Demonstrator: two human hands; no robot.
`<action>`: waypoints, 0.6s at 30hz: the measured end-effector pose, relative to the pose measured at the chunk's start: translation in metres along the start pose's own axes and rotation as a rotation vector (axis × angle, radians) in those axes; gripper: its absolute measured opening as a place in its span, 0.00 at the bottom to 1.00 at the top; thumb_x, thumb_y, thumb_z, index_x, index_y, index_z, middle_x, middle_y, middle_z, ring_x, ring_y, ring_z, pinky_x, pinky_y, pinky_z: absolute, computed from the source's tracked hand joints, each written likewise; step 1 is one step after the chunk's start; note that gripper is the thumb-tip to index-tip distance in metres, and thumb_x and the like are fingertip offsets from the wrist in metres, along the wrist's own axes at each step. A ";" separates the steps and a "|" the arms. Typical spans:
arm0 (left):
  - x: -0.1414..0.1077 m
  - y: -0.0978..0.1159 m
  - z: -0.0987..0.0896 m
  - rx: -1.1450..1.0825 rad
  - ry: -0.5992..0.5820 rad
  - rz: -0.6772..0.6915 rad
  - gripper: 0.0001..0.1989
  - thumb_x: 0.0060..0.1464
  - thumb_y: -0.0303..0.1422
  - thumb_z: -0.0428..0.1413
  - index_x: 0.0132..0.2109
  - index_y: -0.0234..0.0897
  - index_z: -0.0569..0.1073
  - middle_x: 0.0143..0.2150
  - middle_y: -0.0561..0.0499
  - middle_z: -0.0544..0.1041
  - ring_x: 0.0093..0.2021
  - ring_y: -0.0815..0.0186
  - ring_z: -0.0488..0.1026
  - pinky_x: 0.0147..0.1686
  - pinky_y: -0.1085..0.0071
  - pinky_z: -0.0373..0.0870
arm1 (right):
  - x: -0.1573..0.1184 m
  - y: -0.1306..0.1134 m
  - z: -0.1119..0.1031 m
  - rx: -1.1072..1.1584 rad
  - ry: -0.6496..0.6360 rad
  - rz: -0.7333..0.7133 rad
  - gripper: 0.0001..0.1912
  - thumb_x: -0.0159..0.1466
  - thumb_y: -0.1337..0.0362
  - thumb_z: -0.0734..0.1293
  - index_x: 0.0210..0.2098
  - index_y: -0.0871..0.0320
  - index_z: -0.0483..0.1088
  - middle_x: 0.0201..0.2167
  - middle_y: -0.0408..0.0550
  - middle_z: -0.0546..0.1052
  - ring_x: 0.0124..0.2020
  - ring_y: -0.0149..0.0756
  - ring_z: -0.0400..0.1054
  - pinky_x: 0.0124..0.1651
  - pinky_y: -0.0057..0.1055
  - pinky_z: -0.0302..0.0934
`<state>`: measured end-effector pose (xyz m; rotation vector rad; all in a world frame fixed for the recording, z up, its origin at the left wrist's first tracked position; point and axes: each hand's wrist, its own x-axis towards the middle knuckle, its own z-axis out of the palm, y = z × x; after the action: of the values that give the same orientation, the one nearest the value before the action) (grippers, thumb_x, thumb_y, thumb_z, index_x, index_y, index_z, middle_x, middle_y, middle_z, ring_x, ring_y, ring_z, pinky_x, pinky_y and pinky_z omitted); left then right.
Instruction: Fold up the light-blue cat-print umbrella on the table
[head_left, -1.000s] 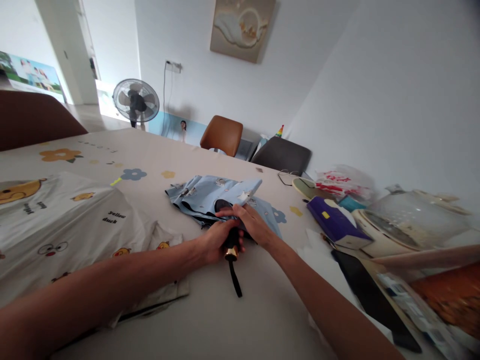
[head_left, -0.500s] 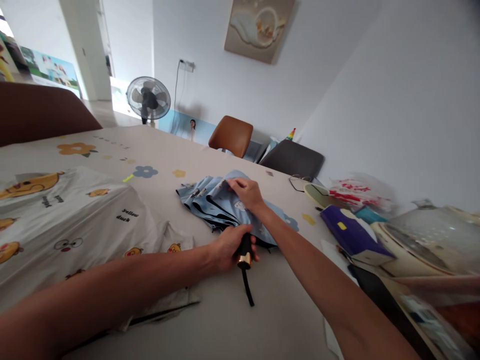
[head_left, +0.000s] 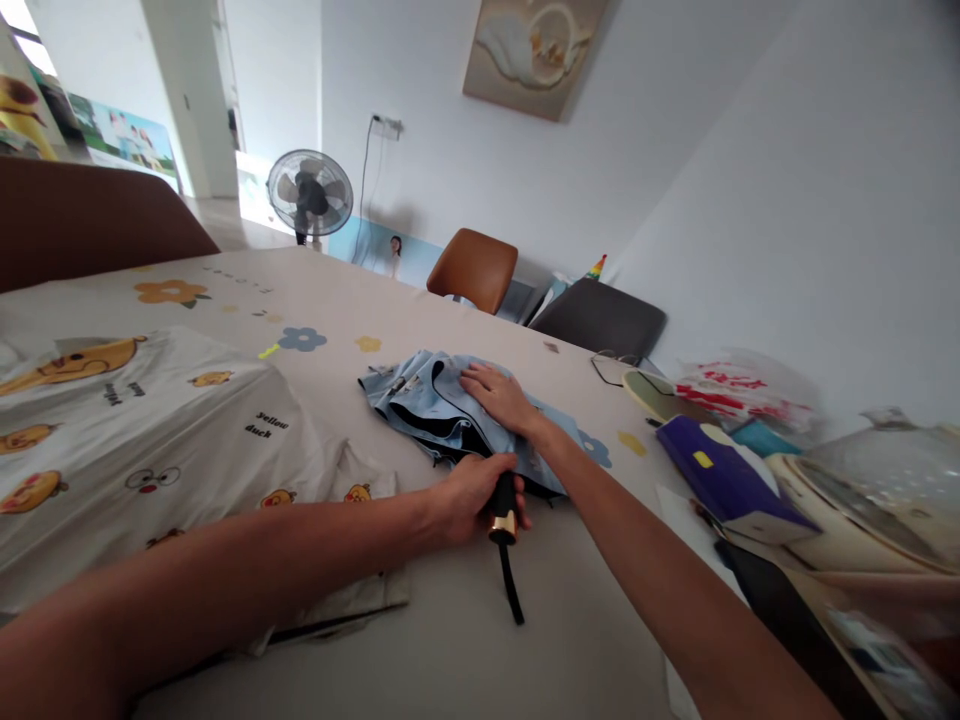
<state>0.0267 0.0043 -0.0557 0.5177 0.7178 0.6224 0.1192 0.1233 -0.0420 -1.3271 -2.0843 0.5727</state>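
Note:
A light blue folding umbrella (head_left: 420, 395) lies on the table, its canopy collapsed in loose pleats with dark undersides showing. My left hand (head_left: 480, 495) is wrapped round its black handle, which has a gold-coloured end and a black wrist strap (head_left: 511, 585) hanging toward me. My right hand (head_left: 499, 395) rests flat on top of the canopy, fingers stretched out over the pleats. To the left, a white shirt with yellow duck prints (head_left: 225, 430) is spread on the table, partly under my left forearm.
On the right of the table (head_left: 480, 650) are a purple box (head_left: 727, 480), glasses (head_left: 611, 365), a plastic bag (head_left: 742, 385) and a pot with a clear lid (head_left: 885, 490). Chairs (head_left: 472, 268) and a standing fan (head_left: 310, 193) are beyond the table.
My right hand has gone from pinching a canopy fold to lying flat on the canopy. The left hand keeps its grip on the handle. The view has shifted slightly.

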 end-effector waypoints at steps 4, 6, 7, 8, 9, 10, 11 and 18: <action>-0.002 0.000 0.000 0.009 0.001 0.024 0.14 0.54 0.36 0.47 0.24 0.32 0.64 0.18 0.53 0.65 0.17 0.71 0.65 0.20 0.73 0.64 | -0.020 -0.018 -0.001 -0.141 -0.094 -0.051 0.17 0.57 0.53 0.62 0.43 0.50 0.71 0.51 0.46 0.69 0.58 0.47 0.53 0.59 0.51 0.32; -0.004 0.000 0.001 0.001 0.002 0.038 0.13 0.54 0.35 0.47 0.24 0.32 0.64 0.18 0.53 0.65 0.17 0.71 0.65 0.20 0.73 0.64 | -0.029 -0.025 -0.004 -0.190 -0.132 -0.061 0.17 0.57 0.53 0.61 0.43 0.52 0.71 0.51 0.47 0.69 0.58 0.46 0.53 0.58 0.50 0.34; -0.005 0.001 0.002 -0.007 0.002 0.044 0.12 0.54 0.34 0.47 0.25 0.32 0.64 0.19 0.53 0.65 0.17 0.71 0.65 0.19 0.73 0.64 | -0.032 -0.026 -0.005 -0.193 -0.145 -0.053 0.17 0.56 0.53 0.62 0.41 0.53 0.71 0.51 0.48 0.69 0.58 0.46 0.52 0.58 0.50 0.35; -0.006 0.001 0.003 -0.017 0.001 0.045 0.12 0.54 0.33 0.48 0.25 0.32 0.64 0.19 0.53 0.65 0.17 0.71 0.65 0.19 0.73 0.64 | -0.034 -0.027 -0.006 -0.191 -0.160 -0.044 0.15 0.56 0.55 0.62 0.39 0.54 0.71 0.51 0.48 0.69 0.58 0.46 0.51 0.58 0.49 0.36; -0.006 0.000 0.003 -0.024 0.000 0.039 0.12 0.54 0.33 0.48 0.25 0.32 0.64 0.19 0.53 0.65 0.17 0.71 0.65 0.19 0.73 0.64 | -0.035 -0.027 -0.007 -0.187 -0.174 -0.036 0.13 0.55 0.57 0.62 0.36 0.55 0.71 0.50 0.48 0.69 0.59 0.46 0.51 0.58 0.49 0.36; -0.007 0.000 0.003 -0.030 0.002 0.033 0.12 0.53 0.33 0.48 0.25 0.32 0.64 0.19 0.53 0.65 0.17 0.71 0.65 0.19 0.73 0.64 | -0.036 -0.027 -0.008 -0.180 -0.184 -0.032 0.11 0.54 0.60 0.62 0.34 0.56 0.71 0.50 0.49 0.70 0.59 0.46 0.51 0.58 0.49 0.36; -0.007 0.000 0.004 -0.035 0.006 0.030 0.11 0.53 0.33 0.48 0.25 0.32 0.64 0.20 0.53 0.65 0.17 0.71 0.65 0.19 0.72 0.65 | -0.037 -0.025 -0.009 -0.171 -0.187 -0.031 0.10 0.53 0.62 0.62 0.33 0.56 0.71 0.50 0.49 0.70 0.59 0.45 0.51 0.58 0.50 0.35; -0.011 0.003 0.001 -0.075 -0.060 -0.010 0.07 0.49 0.28 0.48 0.26 0.30 0.66 0.21 0.52 0.66 0.19 0.70 0.67 0.21 0.73 0.66 | -0.040 -0.016 -0.009 -0.127 -0.173 -0.065 0.10 0.49 0.67 0.60 0.30 0.57 0.70 0.48 0.49 0.70 0.58 0.45 0.52 0.58 0.49 0.38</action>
<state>0.0201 -0.0009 -0.0481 0.4613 0.6375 0.6196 0.1280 0.0805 -0.0352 -1.3143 -2.3303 0.5521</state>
